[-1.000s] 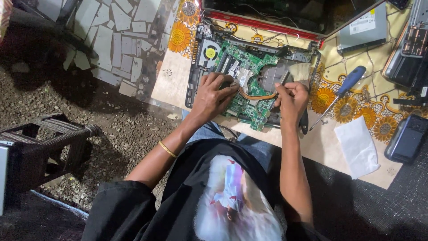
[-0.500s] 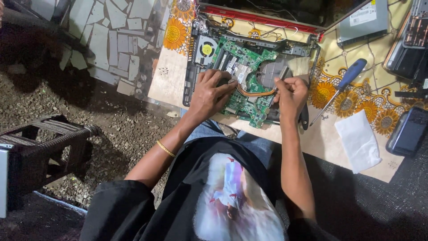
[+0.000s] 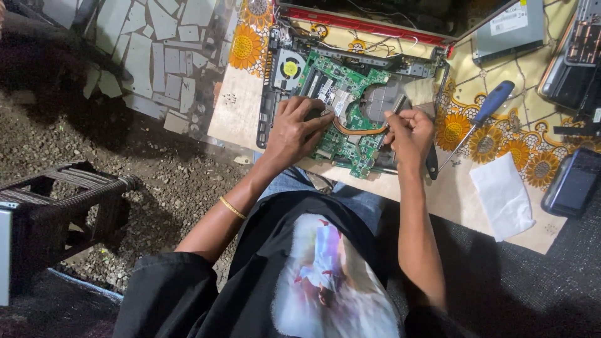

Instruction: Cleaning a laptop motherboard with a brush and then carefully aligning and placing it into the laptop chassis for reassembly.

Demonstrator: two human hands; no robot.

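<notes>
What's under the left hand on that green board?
The left hand rests flat on the green circuit board, beside the copper heat pipe. Whatever components lie beneath the palm are covered.

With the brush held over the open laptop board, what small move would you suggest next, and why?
Probably a short sweep of the brush across the grey plate beside the copper heat pipe. The right hand grips its handle with the bristles at that plate, while the left hand rests flat on the green board, steadying it.

circuit board point(image 3: 338, 119) in open laptop base point(image 3: 269, 106) | screwdriver point(image 3: 482, 119) right of it | cloth point(image 3: 504, 197) nearer
</notes>
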